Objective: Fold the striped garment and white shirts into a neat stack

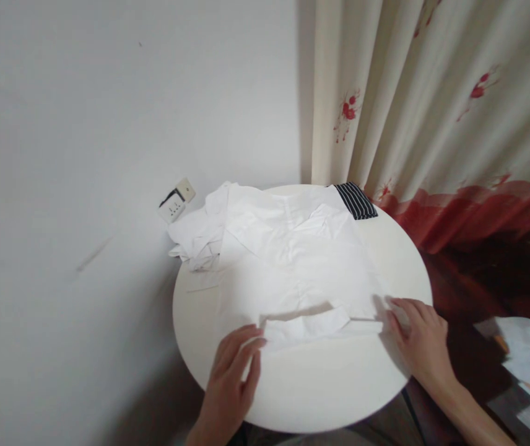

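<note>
1. The cream fabric curtain with red flowers point(386, 80) hangs beyond your right hand point(423, 337), behind the table.
2. The round white table point(321, 396) lies under both your hands; its smooth top likely serves to keep fabric flat.
3. The white cloth garment point(293, 248) is spread on it, reaching away from the space between your hands, creased along its middle. It seems laid square to you so both near corners fall within reach.
4. The crumpled white cloth point(196, 234) lies beyond your left hand point(232, 375), bunched towards the wall; whether it joins the garment, you cannot tell.
5. Your right hand sits at the garment's near right corner, fingers spread, thumb apart, gripping nothing visible. Your left hand's fingertips meet the near left corner; whether they pinch it cannot be told. This spacing probably helps keep the edge straight.
6. The narrow folded white strip point(306, 328) runs between your hands.
7. The black-and-white striped fabric piece point(355, 200) lies beyond your right hand, perhaps set aside there.
</note>
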